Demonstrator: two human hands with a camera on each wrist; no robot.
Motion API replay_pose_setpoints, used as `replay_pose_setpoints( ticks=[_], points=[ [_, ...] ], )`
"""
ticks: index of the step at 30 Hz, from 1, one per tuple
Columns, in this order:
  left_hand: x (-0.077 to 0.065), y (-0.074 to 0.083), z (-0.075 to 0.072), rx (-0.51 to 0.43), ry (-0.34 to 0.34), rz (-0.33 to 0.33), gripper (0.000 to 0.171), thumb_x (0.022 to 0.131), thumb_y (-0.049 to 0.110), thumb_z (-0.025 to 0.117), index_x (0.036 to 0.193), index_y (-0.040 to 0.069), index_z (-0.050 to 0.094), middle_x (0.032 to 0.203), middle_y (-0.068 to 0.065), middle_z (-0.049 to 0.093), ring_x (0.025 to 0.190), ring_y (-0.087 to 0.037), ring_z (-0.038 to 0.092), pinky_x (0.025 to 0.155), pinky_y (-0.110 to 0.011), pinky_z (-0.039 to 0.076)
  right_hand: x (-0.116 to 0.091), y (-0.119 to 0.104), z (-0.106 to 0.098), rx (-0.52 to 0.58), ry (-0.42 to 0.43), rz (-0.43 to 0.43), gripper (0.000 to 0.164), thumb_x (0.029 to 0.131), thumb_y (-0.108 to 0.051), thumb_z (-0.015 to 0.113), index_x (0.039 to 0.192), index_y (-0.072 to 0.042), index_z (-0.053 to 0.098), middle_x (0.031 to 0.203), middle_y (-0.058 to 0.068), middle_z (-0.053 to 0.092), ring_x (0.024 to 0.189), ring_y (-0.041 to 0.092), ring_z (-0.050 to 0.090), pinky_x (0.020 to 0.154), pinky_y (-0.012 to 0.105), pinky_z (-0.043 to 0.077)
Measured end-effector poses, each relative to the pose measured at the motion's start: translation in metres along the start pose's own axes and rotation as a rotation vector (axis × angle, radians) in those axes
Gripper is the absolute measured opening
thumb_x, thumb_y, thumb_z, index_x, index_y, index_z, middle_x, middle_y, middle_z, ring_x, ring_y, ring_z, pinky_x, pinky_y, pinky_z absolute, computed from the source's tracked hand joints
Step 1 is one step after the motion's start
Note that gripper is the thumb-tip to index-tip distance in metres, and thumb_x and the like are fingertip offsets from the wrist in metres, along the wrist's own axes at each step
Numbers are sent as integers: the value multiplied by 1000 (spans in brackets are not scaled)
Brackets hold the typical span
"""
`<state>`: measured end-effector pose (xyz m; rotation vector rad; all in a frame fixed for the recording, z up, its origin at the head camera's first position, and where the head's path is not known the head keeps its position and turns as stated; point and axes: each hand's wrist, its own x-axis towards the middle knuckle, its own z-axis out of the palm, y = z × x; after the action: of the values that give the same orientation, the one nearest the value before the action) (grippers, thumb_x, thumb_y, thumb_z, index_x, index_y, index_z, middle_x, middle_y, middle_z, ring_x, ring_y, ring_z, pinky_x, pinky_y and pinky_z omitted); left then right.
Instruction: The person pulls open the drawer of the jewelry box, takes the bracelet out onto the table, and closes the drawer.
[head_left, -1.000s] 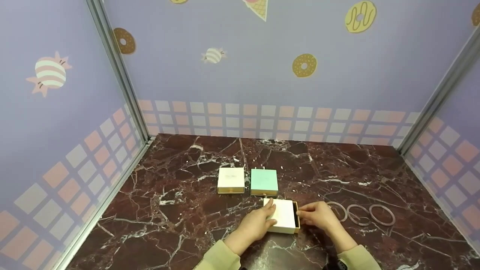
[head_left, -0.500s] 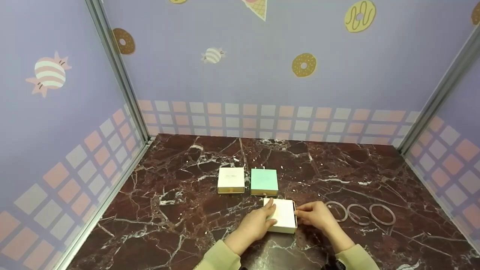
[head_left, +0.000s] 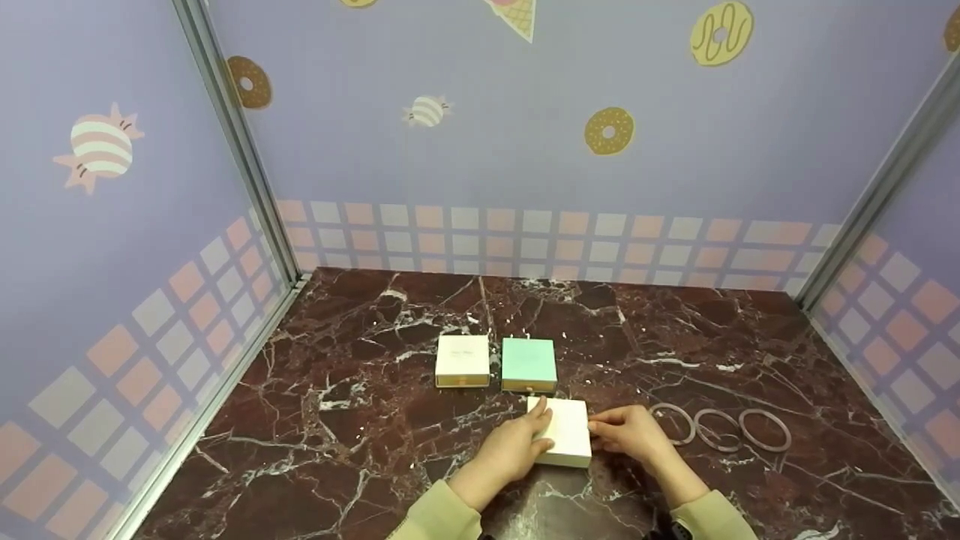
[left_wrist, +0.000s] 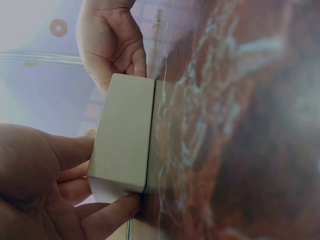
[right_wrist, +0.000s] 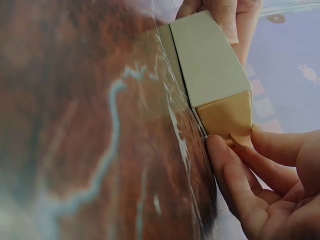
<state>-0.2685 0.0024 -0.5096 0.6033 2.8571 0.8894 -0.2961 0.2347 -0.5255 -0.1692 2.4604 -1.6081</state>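
A white drawer box [head_left: 566,431] lies on the marble-patterned tabletop in the head view. My left hand [head_left: 511,448] grips its left side, with thumb and fingers on separate faces in the left wrist view. At the box's right end is my right hand [head_left: 632,433], its fingertips touching that end. The right wrist view shows the gold drawer front [right_wrist: 225,114] level with the sleeve's rim. A small pull tab [right_wrist: 237,142] sticks out beside the right fingers [right_wrist: 227,162]. What the box contains is hidden.
Behind the held box lie a second white box [head_left: 462,358] and a mint-green box [head_left: 529,362], both with gold fronts. Pale rings, among them the rightmost ring [head_left: 765,430], lie right of my right hand. Patterned panels [head_left: 525,150] enclose the table.
The drawer, partly out on the right one second ago, has slid left into its sleeve with my right fingertips following it. My left hand and the other boxes have stayed in place.
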Motion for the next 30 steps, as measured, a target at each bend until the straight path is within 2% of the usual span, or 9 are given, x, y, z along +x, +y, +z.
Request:
replay_pose_setpoints(
  ticks=[15,25,30],
  points=[
    [1,-1,0,7,-10,0,56,100,26,66,151,9,51,166,-6,38,135,-36,59,112,-48,51,-1,1,0,36,-58,-21,34,99,-7,66,117,22,66,104,31,75,82,22,78,76,36,67],
    [1,0,0,23,-11,6,56,101,28,65,152,11,51,166,-5,38,135,-34,59,112,-46,51,1,2,-3,52,-80,-10,35,100,-8,64,118,22,65,100,26,77,80,19,77,74,31,66],
    [0,-1,-1,40,-14,22,58,101,31,65,152,9,51,166,-6,38,136,-33,58,114,-44,50,2,1,-3,69,-43,8,37,102,-8,61,123,23,61,102,26,77,84,21,77,76,33,66]
  ],
)
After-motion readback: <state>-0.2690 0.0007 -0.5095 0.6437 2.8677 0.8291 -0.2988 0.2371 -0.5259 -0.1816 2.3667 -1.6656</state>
